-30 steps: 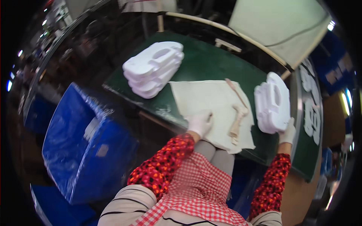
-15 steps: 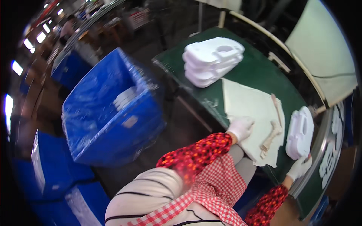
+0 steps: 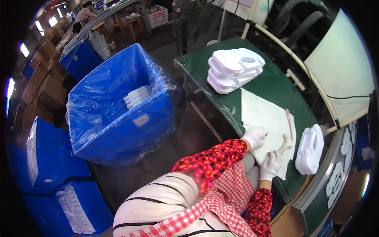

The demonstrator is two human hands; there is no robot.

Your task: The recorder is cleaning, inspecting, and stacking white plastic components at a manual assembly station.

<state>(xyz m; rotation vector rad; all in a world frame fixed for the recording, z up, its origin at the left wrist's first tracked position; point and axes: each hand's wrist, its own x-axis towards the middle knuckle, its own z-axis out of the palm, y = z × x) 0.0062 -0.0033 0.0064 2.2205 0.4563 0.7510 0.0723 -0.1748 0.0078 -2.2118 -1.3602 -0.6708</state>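
A white cloth (image 3: 262, 108) lies on the green-topped table. My left hand (image 3: 255, 137), in a white glove, rests curled at its near left edge; what the fingers hold, if anything, is hidden. My right hand (image 3: 271, 166), also gloved, closes over the lower end of a slim, pale cloth-wrapped tool (image 3: 287, 141). A thin brownish stick-like tool (image 3: 289, 117) lies beyond it. To the right stand white plastic cases (image 3: 310, 149) with handle openings, set close together. More such white cases (image 3: 236, 67) are stacked at the table's far end.
On the left stands a large blue bin (image 3: 118, 134) lined with clear plastic, white pieces (image 3: 137, 97) inside. More blue bins (image 3: 55, 150) sit further left. A metal-edged conveyor (image 3: 327, 173) with flat white pieces runs along the right. A pale frame (image 3: 292, 51) borders the table's back.
My right hand has left the white cases on the right and moved left to the lower end of the wrapped tool. My left hand stays by the cloth's edge. The view has shifted slightly.
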